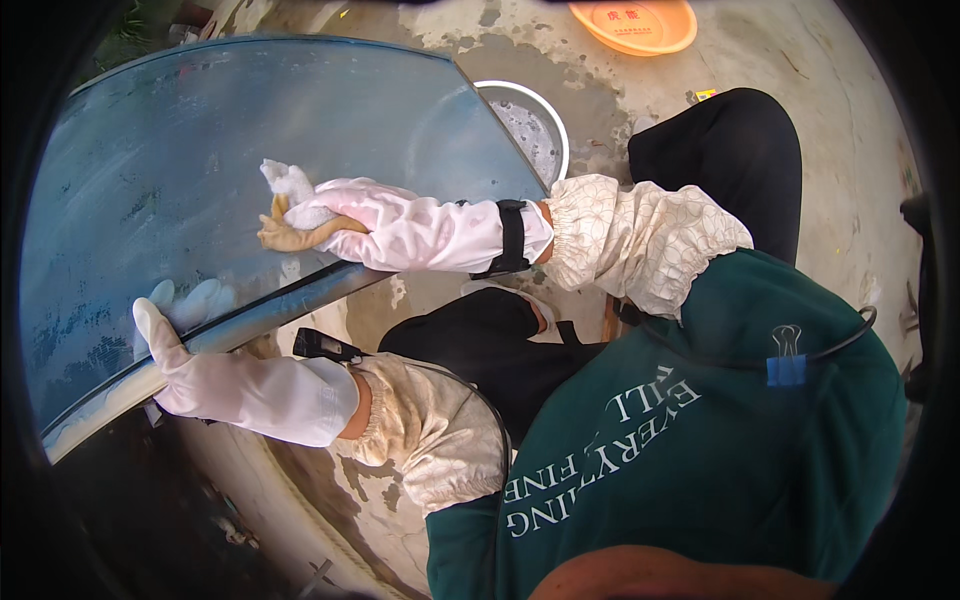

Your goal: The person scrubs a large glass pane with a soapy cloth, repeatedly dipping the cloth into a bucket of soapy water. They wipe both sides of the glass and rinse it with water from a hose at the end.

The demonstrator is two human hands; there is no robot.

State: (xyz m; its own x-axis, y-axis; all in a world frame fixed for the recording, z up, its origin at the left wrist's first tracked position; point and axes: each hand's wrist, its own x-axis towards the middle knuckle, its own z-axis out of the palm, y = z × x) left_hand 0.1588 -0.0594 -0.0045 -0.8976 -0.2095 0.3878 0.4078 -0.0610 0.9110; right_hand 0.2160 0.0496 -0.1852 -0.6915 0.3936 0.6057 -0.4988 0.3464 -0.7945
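A large blue-tinted glass panel (315, 112) with streaks and wet smears lies tilted before me. My right hand (337, 206), in a wet white glove, presses a bunched white-and-tan cloth (289, 221) on its surface. Most of the right fingers are hidden by the glove's folds and the cloth. Lower down, my left hand (176, 367), also white-gloved, holds the panel's pale edge strip (285, 311), thumb raised over the face. Bluish finger shapes show in the glass beside that thumb; whether reflected or seen through, I cannot tell.
A white-rimmed basin (559, 127) of sudsy water stands partly behind the panel's right edge. Farther off sits an orange plastic basin (637, 30). Wet patches mark the concrete floor (832, 172). My black-trousered knees (720, 157) flank the panel's near side. A cable (491, 420) runs along my left sleeve.
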